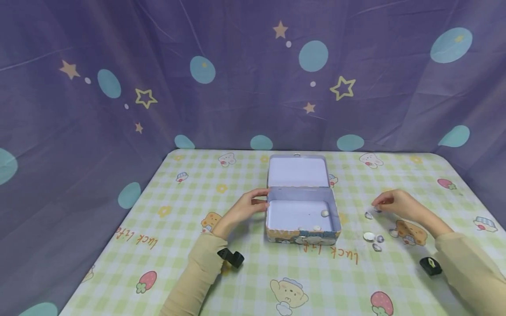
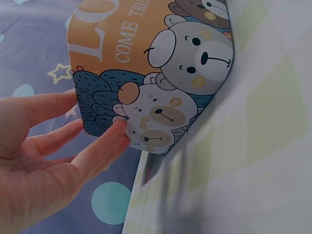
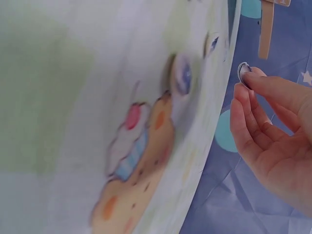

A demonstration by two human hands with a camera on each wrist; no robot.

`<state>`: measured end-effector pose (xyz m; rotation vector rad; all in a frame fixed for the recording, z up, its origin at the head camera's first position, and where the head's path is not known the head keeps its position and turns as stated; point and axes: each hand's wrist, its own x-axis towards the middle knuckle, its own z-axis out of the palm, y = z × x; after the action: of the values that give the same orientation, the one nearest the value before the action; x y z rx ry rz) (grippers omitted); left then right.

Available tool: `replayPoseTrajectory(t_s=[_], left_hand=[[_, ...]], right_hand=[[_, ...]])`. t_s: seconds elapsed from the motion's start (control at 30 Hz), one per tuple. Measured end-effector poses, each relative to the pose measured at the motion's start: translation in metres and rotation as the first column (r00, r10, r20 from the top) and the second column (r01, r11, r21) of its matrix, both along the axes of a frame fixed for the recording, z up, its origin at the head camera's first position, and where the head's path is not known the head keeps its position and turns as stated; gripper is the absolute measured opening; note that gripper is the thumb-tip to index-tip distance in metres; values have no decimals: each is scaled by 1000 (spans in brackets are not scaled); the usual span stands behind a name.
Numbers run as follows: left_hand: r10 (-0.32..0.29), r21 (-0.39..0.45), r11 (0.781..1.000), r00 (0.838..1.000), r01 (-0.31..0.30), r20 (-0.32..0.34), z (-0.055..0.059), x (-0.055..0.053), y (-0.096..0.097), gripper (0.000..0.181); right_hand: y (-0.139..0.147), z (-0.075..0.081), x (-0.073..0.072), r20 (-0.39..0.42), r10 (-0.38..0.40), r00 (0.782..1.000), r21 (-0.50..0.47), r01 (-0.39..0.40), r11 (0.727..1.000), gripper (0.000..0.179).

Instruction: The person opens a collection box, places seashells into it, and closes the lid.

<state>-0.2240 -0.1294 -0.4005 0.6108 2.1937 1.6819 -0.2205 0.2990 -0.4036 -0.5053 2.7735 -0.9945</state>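
A rectangular tin box (image 1: 272, 236) with its hinged lid (image 1: 298, 172) raised stands on the table. My left hand (image 1: 246, 208) touches its left side, fingers extended. In the left wrist view, the fingertips of the left hand (image 2: 63, 170) lie against the bear-printed wall (image 2: 180, 63) and its edge. To the right of the tin, my right hand (image 1: 401, 206) is low over the table. Between thumb and fingertips, the right hand (image 3: 273, 126) pinches a small shell (image 3: 243, 74). A few pale shells (image 1: 324, 213) lie inside the tin.
Right of the tin, several shells are scattered: one (image 1: 368, 215) close to the right hand, a larger white one (image 1: 369, 237) nearer the front, another (image 1: 393, 233) beside a printed bear. A green checked cloth (image 1: 189, 245) covers the table; a purple curtain (image 1: 245, 105) hangs behind it.
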Motion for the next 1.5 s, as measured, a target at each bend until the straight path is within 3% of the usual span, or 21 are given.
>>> replayPoseTrajectory(t_s=[0.27, 0.5, 0.77, 1.13, 1.5], left_hand=[[2, -1, 1000, 1000, -2, 6, 2, 1, 1, 48], [0, 0, 1000, 1000, 0, 1, 2, 1, 1, 48], [1, -6, 1000, 1000, -1, 3, 1, 0, 1, 48], [-3, 4, 1000, 1000, 3, 19, -2, -2, 1, 48], [-8, 19, 1000, 1000, 8, 14, -2, -2, 0, 48]], right_hand=[[-13, 10, -6, -24, 31, 999, -20, -31, 999, 14], [-22, 13, -15, -51, 99, 994, -108, -104, 989, 14], [-43, 29, -21, -48, 76, 996, -49, -78, 996, 16], [-65, 34, -32, -95, 126, 987, -68, -133, 989, 12], [-86, 43, -37, -80, 166, 983, -115, -175, 978, 13]])
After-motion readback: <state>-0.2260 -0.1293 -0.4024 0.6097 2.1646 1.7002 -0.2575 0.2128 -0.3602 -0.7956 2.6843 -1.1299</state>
